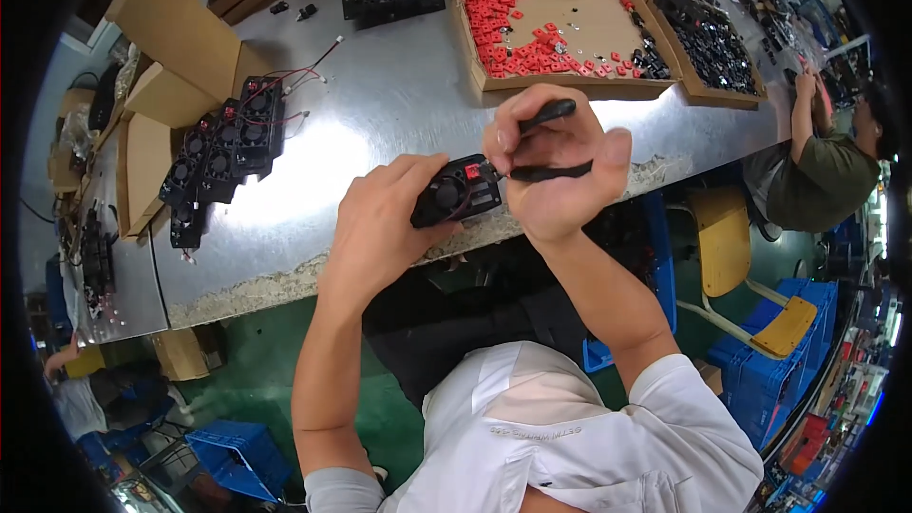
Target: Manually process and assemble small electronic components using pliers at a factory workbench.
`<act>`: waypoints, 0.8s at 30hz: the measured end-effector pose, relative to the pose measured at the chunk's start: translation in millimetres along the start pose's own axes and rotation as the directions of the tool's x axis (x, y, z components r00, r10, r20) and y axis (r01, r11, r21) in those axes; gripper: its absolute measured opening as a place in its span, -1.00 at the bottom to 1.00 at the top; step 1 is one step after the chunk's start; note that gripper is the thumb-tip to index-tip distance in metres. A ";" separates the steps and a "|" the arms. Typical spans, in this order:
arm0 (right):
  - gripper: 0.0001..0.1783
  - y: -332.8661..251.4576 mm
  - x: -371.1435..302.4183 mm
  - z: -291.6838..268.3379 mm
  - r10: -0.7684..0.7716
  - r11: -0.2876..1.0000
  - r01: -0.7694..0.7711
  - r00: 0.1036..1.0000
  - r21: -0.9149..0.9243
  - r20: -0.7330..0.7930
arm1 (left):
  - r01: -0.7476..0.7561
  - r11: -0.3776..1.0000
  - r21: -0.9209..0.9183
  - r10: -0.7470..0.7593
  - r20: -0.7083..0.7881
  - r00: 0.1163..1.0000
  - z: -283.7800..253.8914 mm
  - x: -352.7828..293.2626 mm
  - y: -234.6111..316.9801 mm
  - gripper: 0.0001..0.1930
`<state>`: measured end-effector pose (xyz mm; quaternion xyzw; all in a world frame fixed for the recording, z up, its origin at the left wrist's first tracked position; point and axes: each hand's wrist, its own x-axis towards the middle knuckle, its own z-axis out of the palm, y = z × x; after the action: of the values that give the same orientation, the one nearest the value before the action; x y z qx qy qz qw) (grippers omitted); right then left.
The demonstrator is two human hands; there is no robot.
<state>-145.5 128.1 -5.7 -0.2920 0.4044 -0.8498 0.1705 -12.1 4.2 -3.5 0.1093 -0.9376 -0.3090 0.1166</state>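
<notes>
I have the left hand (380, 214) grasping a black fan housing (446, 197) at the near edge of the metal bench (370, 71); the right (560, 201) holds a tool by its 2 spread black handles (559, 173). I'd judge this step as working near the red piece (472, 171); next calls for steady bracing.

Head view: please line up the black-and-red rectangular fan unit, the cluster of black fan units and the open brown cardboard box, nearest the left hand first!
1. Black-and-red rectangular fan unit: held in the left hand.
2. Cluster of black fan units: to the hand's left.
3. Open brown cardboard box: farther left, beyond that cluster.
</notes>
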 end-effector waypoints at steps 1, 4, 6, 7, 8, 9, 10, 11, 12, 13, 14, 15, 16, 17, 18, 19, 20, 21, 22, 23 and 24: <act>-0.07 2.4 0.3 -2.3 -0.012 1.000 0.012 0.999 0.008 0.037 | -0.007 1.000 -0.002 0.007 -0.008 1.000 0.8 -0.8 -1.6 -0.37; -0.09 -1.2 -3.8 -2.7 0.027 1.000 -0.025 0.980 -0.012 0.196 | -0.046 0.998 -0.045 0.048 0.057 0.997 -6.3 6.3 -20.5 -0.39; -0.10 -10.4 12.3 -8.4 -0.025 0.982 0.127 0.827 -0.143 0.562 | -0.061 0.994 -0.087 0.071 0.114 0.991 -14.6 23.6 -36.5 -0.38; -0.11 -11.6 24.0 -9.0 -0.008 0.979 0.139 0.750 -0.146 0.662 | -0.191 0.971 -0.147 0.221 0.225 0.949 -20.6 41.5 -49.9 -0.37; -0.11 -7.4 29.0 -5.4 0.005 0.984 0.114 0.740 -0.134 0.673 | -0.301 0.928 -0.220 0.361 0.326 0.874 -29.0 53.3 -60.5 -0.36; -0.28 -5.2 35.1 -2.9 -0.025 0.998 0.062 0.651 -0.020 0.759 | -0.261 0.932 -0.253 0.350 0.437 0.829 -35.1 67.1 -61.9 -0.33; -0.44 -0.2 42.3 -2.0 -0.075 0.996 0.004 0.561 0.088 0.824 | -0.251 0.934 -0.253 0.341 0.431 0.835 -36.1 75.2 -65.3 -0.33; -0.47 3.4 48.9 -1.7 -0.071 0.996 -0.013 0.505 0.090 0.860 | -0.332 0.912 -0.241 0.408 0.448 0.795 -36.9 81.1 -67.8 -0.33; -0.47 6.4 51.5 0.2 -0.072 0.995 -0.019 0.502 0.095 0.862 | -0.412 0.881 -0.230 0.472 0.468 0.747 -38.0 84.9 -70.5 -0.32; -0.49 7.3 52.3 -0.4 -0.058 0.992 -0.067 0.516 0.108 0.854 | -0.397 0.885 -0.243 0.465 0.506 0.727 -36.4 89.1 -71.9 -0.32; -0.50 7.0 52.6 -0.9 -0.046 0.986 -0.111 0.532 0.124 0.846 | -0.400 0.883 -0.247 0.470 0.512 0.720 -36.4 91.4 -72.0 -0.32; -0.50 5.9 54.7 -0.5 -0.048 0.987 -0.105 0.543 0.124 0.839 | -0.419 0.878 -0.231 0.477 0.497 0.725 -38.2 93.0 -70.9 -0.34; -0.47 6.8 58.5 0.2 -0.026 0.991 -0.099 0.517 0.090 0.855 | -0.433 0.875 -0.216 0.481 0.485 0.730 -38.1 92.6 -71.9 -0.35; -0.43 2.8 63.4 0.1 -0.005 0.995 -0.080 0.495 0.052 0.869 | -0.444 0.868 -0.222 0.493 0.497 0.715 -37.4 91.2 -70.6 -0.35; -0.51 -6.0 70.1 -0.1 0.081 0.996 -0.069 0.480 -0.054 0.873 | -0.381 0.904 -0.195 0.427 0.470 0.772 -37.0 86.6 -68.5 -0.37; -0.43 -11.7 74.5 -1.4 0.199 0.980 -0.086 0.507 -0.180 0.839 | -0.316 0.935 -0.163 0.355 0.436 0.827 -38.5 83.0 -66.8 -0.39; -0.35 -18.0 74.9 -0.6 0.313 0.946 -0.104 0.528 -0.306 0.789 | -0.261 0.945 -0.197 0.323 0.444 0.836 -36.9 78.6 -68.1 -0.42; -0.09 -14.6 65.8 -3.3 0.265 0.961 -0.114 0.647 -0.253 0.715 | -0.247 0.950 -0.192 0.306 0.405 0.861 -35.2 70.2 -65.6 -0.41; 0.01 -14.7 60.4 -5.0 0.277 0.960 -0.202 0.761 -0.193 0.586 | -0.226 0.955 -0.190 0.283 0.367 0.886 -32.4 62.5 -60.8 -0.40; 0.10 -17.0 57.1 -7.1 0.301 0.953 -0.279 0.847 -0.114 0.439 | -0.217 0.962 -0.165 0.260 0.327 0.909 -28.2 57.9 -51.5 -0.36; 0.06 -22.2 57.4 -9.7 0.275 0.960 -0.279 0.898 -0.038 0.343 | -0.223 0.961 -0.163 0.266 0.328 0.907 -23.5 50.6 -42.0 -0.36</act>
<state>-197.1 117.3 27.5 -0.3748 0.4005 -0.7549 0.3594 -47.8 -55.8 -2.8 -0.0725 -0.9289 -0.3630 -0.0059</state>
